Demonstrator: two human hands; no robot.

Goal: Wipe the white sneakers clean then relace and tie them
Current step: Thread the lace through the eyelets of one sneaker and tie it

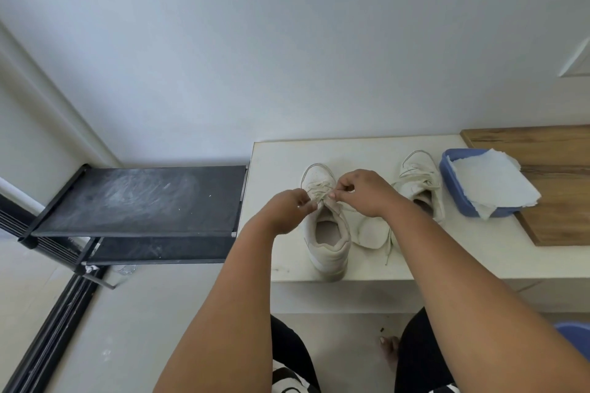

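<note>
Sneakers stand on a white bench at centre right of the frame. Over the near sneaker, the left hand and right hand each pinch its lace. The second sneaker lies just right, beside a blue tub of paper towel.
</note>
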